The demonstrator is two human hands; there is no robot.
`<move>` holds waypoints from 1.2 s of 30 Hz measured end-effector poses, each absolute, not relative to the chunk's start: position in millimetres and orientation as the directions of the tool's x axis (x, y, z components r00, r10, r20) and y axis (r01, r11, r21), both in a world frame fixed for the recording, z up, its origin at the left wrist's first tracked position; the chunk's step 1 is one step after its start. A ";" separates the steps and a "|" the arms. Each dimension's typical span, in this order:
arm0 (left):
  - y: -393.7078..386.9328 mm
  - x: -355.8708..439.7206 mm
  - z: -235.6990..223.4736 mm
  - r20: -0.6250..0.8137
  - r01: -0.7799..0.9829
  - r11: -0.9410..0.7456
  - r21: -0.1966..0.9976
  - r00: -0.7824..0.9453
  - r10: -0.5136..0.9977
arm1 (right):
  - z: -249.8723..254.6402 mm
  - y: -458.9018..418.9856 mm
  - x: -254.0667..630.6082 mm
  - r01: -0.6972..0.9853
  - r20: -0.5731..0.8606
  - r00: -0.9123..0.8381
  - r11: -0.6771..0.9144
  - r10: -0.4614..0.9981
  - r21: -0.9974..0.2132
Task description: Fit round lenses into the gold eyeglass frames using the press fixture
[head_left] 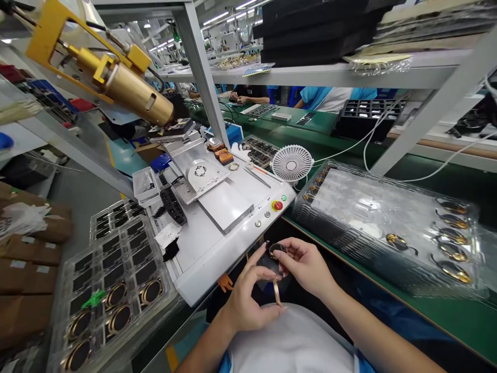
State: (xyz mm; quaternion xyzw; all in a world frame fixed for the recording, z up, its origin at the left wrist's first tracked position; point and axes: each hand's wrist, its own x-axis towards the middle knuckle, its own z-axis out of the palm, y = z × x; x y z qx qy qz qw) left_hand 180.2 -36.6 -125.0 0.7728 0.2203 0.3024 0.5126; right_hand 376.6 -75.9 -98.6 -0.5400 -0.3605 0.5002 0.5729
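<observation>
In front of my body both hands are close together over small parts. My left hand is closed, with a gold-coloured ring seen nearly edge-on between its thumb and fingers. Its index fingertip reaches the edge of a dark round part. My right hand pinches that round part between thumb and fingers. A dark flat piece below the round part is partly hidden by the fingers. Just beyond the hands is a white machine base with a red emergency button.
Left, a clear tray holds black plates, several with gold rings. Right, stacked clear trays carry round gold-and-black parts with leads. A white fan stands behind. A gold cylindrical machine head overhangs the metal fixture. Co-workers sit across the bench.
</observation>
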 end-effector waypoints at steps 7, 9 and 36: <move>-37.1 178.0 -130.9 0.279 0.107 -0.551 0.827 0.773 0.570 | -102.5 -75.1 378.4 -0.326 -0.216 0.130 -0.164 0.968 -0.931; -36.9 175.8 -133.2 0.262 0.101 -0.513 0.852 0.766 0.586 | -104.9 -75.1 378.7 -0.348 -0.219 0.129 -0.162 0.967 -0.923; -34.4 185.1 -153.8 0.170 -0.432 0.069 0.899 0.492 0.854 | -81.9 -81.6 340.2 -0.357 -0.291 0.136 -0.227 0.947 -0.906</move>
